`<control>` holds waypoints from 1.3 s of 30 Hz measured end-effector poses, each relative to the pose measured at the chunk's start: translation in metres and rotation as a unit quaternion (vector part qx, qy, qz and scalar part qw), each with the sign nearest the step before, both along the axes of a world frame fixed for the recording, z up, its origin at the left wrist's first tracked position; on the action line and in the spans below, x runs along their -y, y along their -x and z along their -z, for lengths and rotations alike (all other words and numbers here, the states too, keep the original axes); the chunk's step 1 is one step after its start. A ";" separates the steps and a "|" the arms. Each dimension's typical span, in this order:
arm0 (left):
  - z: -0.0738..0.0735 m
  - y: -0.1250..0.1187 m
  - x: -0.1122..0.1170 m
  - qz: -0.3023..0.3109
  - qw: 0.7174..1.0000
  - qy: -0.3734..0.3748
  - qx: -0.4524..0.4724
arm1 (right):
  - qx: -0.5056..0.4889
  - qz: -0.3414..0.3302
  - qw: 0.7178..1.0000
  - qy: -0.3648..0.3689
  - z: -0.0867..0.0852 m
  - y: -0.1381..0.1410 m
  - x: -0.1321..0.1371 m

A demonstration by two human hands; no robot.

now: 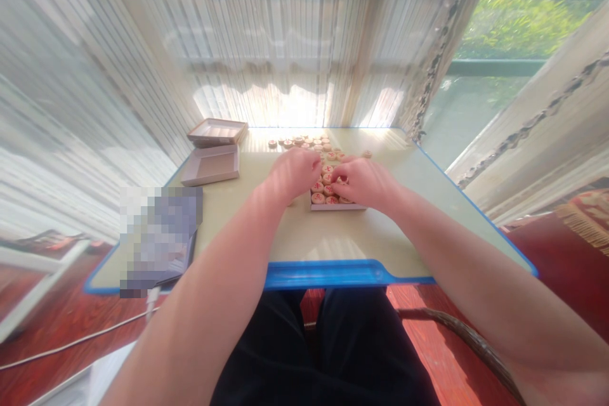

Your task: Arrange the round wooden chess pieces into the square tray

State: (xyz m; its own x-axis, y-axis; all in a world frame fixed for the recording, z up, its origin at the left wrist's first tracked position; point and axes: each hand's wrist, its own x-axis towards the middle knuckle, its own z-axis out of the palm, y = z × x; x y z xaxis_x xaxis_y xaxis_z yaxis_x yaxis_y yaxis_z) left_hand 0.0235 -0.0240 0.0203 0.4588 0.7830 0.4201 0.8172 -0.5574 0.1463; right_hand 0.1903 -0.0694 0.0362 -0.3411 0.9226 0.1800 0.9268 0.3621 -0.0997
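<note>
A shallow box (339,207) stands on the table, with round wooden Chinese chess pieces (318,198) in rows inside it, their red characters facing up. Over the box's left side my left hand (299,170) is closed, fingers curled down; what they hold, if anything, is hidden. My right hand (361,181) reaches in from the right, thumb and fingers bent together around a chess piece among the others. Both hands cover part of the box. Beyond them, several more loose pieces (326,147) lie on the table.
At the table's back left sit an open box lid (214,166) and a brown-edged tray (219,131). A blurred-out flat device (166,235) with a cable lies at the left edge. One piece (366,154) lies apart at right. Blue edging (328,274) rims the tabletop (304,238).
</note>
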 end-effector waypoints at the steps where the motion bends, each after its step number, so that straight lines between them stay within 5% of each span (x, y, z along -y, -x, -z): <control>1: 0.000 0.000 0.000 -0.002 1.000 0.002 -0.002 | 0.009 -0.002 1.000 0.000 0.001 0.002 0.001; 15: -0.002 -0.001 0.001 -0.008 1.000 0.025 -0.005 | 0.050 0.042 0.997 0.027 0.005 0.013 0.000; 39: -0.001 -0.001 0.001 -0.004 1.000 0.011 -0.002 | 0.023 0.016 1.000 0.007 0.007 0.006 -0.001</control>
State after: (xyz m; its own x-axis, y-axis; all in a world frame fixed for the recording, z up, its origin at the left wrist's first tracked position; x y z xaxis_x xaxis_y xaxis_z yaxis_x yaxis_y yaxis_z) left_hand 0.0247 -0.0245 0.0217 0.4540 0.7961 0.4002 0.8224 -0.5472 0.1555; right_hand 0.1839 -0.0683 0.0289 -0.3190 0.9356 0.1510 0.9416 0.3310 -0.0617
